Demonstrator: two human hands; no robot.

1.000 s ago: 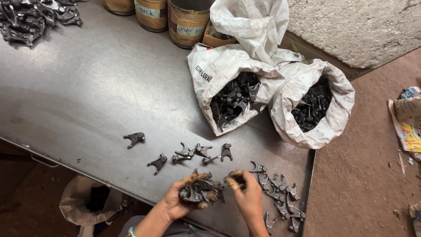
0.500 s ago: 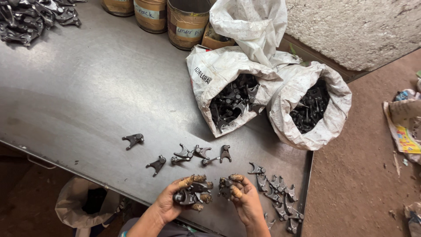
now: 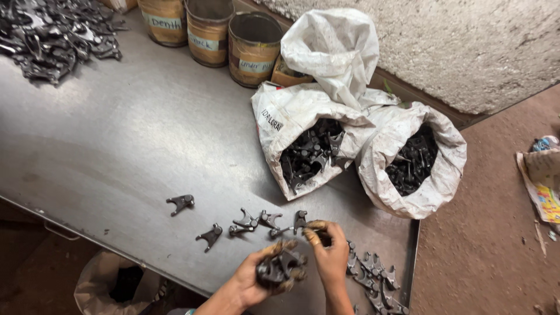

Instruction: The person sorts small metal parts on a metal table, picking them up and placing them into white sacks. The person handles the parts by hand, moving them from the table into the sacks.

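Left hand (image 3: 265, 274), palm up at the tabletop (image 3: 134, 151) edge, cups a cluster of dark metal parts (image 3: 280, 267) in a closed grip; right hand (image 3: 328, 254) pinches one part above it.

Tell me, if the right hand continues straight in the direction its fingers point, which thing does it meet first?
Probably the nearest of the loose forked metal parts on the steel table, just beyond the right hand; depth is unclear.
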